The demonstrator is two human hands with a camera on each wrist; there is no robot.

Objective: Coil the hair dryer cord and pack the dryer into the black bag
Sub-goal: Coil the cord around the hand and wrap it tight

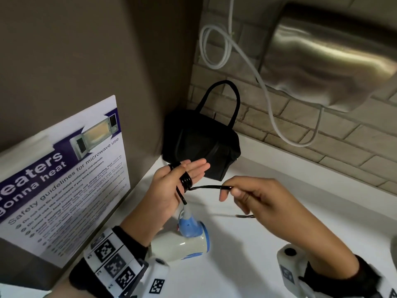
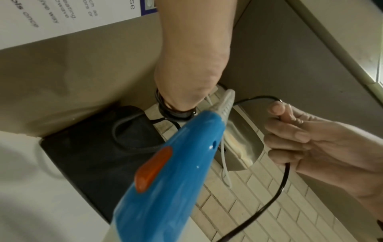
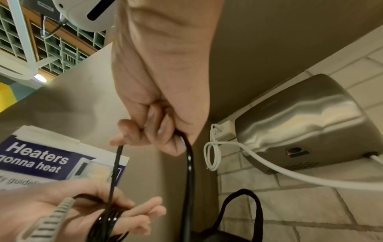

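The hair dryer [image 1: 187, 237], white body with a blue handle [image 2: 165, 172], sits on the white counter just below my left hand [image 1: 189, 173]. Its black cord [image 1: 206, 187] runs up from the grey strain relief and is wound in several turns around the straight fingers of that palm-up hand; the coil [image 3: 110, 217] shows clearly. My right hand [image 1: 234, 193] pinches the cord a short way right of the coil, holding that stretch taut. The rest trails down from the fist [image 3: 189, 163]. The black bag [image 1: 202, 143] with loop handles stands in the corner behind my left hand.
A steel hand dryer [image 1: 333, 54] is mounted on the brick wall at upper right, with a white cable [image 1: 217, 48] looping below it. A microwave safety poster [image 1: 64, 168] leans on the left panel. White counter [image 1: 300, 211] extends to the right.
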